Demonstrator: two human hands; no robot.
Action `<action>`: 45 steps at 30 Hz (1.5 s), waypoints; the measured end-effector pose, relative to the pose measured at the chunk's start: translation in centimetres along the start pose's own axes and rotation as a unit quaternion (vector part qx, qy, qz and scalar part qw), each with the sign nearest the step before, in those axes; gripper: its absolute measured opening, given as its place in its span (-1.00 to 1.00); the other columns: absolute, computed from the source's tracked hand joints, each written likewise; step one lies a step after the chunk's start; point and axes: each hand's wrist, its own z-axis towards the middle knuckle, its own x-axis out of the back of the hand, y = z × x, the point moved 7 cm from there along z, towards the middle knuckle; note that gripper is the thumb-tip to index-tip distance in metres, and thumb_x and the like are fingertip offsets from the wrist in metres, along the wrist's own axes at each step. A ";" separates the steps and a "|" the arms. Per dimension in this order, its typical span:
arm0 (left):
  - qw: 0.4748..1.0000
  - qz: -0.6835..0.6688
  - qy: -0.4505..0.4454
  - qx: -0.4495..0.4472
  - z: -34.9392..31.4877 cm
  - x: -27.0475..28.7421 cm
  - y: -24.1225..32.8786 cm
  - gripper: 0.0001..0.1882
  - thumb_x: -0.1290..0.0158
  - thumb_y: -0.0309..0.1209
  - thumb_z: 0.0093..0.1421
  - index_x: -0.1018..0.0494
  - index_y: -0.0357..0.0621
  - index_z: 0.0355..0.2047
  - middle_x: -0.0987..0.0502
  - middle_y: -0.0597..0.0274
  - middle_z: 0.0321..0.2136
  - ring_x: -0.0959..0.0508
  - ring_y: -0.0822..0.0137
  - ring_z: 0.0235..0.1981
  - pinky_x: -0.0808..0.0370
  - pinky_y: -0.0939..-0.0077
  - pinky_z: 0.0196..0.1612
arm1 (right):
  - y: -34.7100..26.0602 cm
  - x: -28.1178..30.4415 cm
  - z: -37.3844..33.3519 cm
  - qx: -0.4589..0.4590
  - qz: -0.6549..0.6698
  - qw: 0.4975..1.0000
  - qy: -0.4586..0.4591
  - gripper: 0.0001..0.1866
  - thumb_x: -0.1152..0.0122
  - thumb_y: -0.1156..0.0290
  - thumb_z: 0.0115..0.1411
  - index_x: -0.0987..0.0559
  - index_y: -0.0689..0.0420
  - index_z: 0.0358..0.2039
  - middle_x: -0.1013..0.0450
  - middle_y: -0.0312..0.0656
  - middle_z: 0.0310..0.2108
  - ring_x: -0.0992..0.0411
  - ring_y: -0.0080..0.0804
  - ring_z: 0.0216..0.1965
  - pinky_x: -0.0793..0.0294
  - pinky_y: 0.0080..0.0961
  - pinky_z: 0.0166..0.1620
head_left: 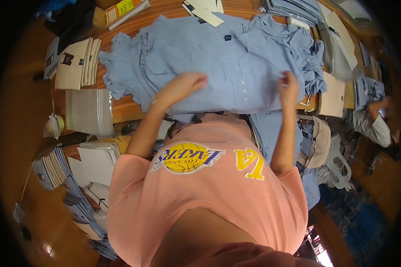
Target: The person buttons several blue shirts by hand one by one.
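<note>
A light blue button-front shirt (223,66) lies spread over the table in front of me, its dark neck label near the far side and its buttons running toward me. More blue shirts show beneath and beside it, with bunched sleeves at both sides. My left hand (192,82) is over the left half of the shirt, its fingertips smeared by motion. Above the right part, my right hand (289,86) has its fingers curled together; what they hold, if anything, is hidden.
Folded beige garments (75,64) and a clear plastic bag (89,111) are at the left. Cream card pieces (205,13) lie at the far edge. Folded blue shirts (294,9) are stacked at the far right. Another person's arm (373,124) shows at the right.
</note>
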 end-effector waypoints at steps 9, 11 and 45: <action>0.982 0.095 0.070 -0.146 12.4 -3.2 -0.5 -0.72 -0.15 -0.54 -0.06 -0.37 -0.23 -0.30 -0.45 0.05 -0.46 -0.47 0.08 -0.33 -0.39 0.31 -0.25 | -5.2 -9.9 -1.1 -0.017 0.067 0.997 -0.029 -0.72 -0.26 0.31 -0.03 -0.53 0.25 -0.37 -0.47 -0.04 -0.44 -0.45 -0.13 -0.43 -0.42 -0.30 -0.34; 0.990 0.048 0.034 -0.129 12.9 -3.1 -0.4 -0.70 -0.16 -0.54 -0.09 -0.37 -0.21 -0.30 -0.45 0.08 -0.48 -0.46 0.11 -0.37 -0.39 0.32 -0.29 | -5.9 -10.9 0.0 0.034 0.014 0.999 -0.022 -0.73 -0.23 0.30 -0.02 -0.54 0.24 -0.39 -0.48 -0.02 -0.41 -0.46 -0.09 -0.40 -0.43 -0.27 -0.34; 0.970 0.026 0.086 -0.225 12.9 1.5 4.2 -0.85 -0.09 -0.53 0.00 -0.48 -0.23 -0.36 -0.52 0.15 -0.42 -0.51 0.24 -0.38 -0.43 0.49 -0.27 | -5.7 -9.3 -3.9 -0.034 0.266 0.963 0.010 -0.76 -0.31 0.44 -0.06 -0.47 0.27 -0.41 -0.36 -0.25 -0.61 -0.29 -0.55 -0.58 -0.32 -0.57 -0.46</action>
